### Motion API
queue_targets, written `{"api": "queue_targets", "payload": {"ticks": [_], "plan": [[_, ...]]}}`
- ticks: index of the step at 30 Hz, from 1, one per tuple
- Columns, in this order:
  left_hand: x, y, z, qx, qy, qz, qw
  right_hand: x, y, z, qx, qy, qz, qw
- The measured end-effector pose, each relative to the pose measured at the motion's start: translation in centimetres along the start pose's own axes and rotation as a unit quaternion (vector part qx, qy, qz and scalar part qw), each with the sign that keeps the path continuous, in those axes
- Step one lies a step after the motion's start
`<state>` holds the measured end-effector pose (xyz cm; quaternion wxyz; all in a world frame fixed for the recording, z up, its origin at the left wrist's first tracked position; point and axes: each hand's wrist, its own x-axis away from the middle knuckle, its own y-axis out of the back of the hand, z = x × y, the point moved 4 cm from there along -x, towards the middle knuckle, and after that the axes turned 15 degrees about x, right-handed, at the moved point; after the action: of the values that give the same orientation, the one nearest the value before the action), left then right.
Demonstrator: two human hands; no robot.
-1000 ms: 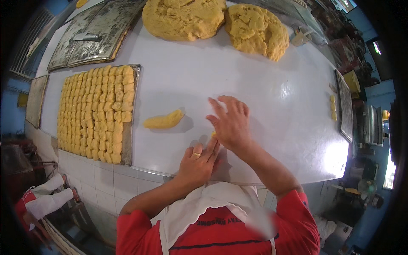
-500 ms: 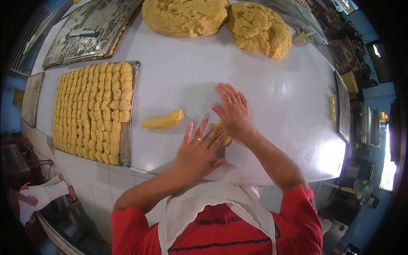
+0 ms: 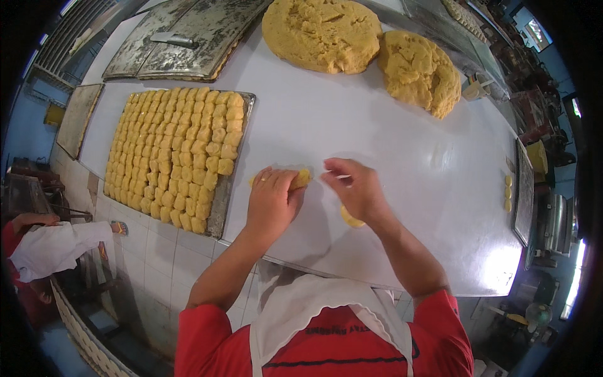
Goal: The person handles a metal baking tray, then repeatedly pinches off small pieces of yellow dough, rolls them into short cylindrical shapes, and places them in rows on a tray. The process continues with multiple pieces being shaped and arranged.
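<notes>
My left hand (image 3: 271, 200) is wrapped over a yellow dough roll (image 3: 301, 180), pressing it to the table; one end of the roll sticks out past my thumb. My right hand (image 3: 357, 191) hovers just right of that end, half curled, thumb and fingers apart, and I see nothing between them. Partly hidden below my right wrist lies a flat piece of yellow dough (image 3: 353, 217). To the left, a metal tray (image 3: 227, 191) carries close rows of small dough pieces (image 3: 179, 151).
Two large dough mounds (image 3: 321, 38) sit at the far side. Dark baking trays (image 3: 182, 47) with a scraper-like tool (image 3: 173, 39) on top lie far left. Several small dough pieces (image 3: 507, 191) line the right edge by another tray (image 3: 523, 188). Another person (image 3: 59, 248) stands at lower left.
My left hand has left the dough piece in the middle and taken hold of the dough roll at its left. My right hand has shifted toward the roll's end. The view has swung left.
</notes>
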<state>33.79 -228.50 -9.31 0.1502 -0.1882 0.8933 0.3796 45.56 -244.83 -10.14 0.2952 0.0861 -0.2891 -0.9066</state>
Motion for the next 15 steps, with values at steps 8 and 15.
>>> {"api": "queue_targets", "payload": {"ticks": [8,15], "plan": [[0.6,1.3,0.3,0.117,-0.047,-0.027,0.992,-0.6,-3.6,3.3,-0.108,0.025,0.142,0.984],[0.9,1.1,0.6,0.115,-0.078,0.004,0.990,-0.1,-3.3,2.0,-0.063,-0.014,0.138,0.988]]}}
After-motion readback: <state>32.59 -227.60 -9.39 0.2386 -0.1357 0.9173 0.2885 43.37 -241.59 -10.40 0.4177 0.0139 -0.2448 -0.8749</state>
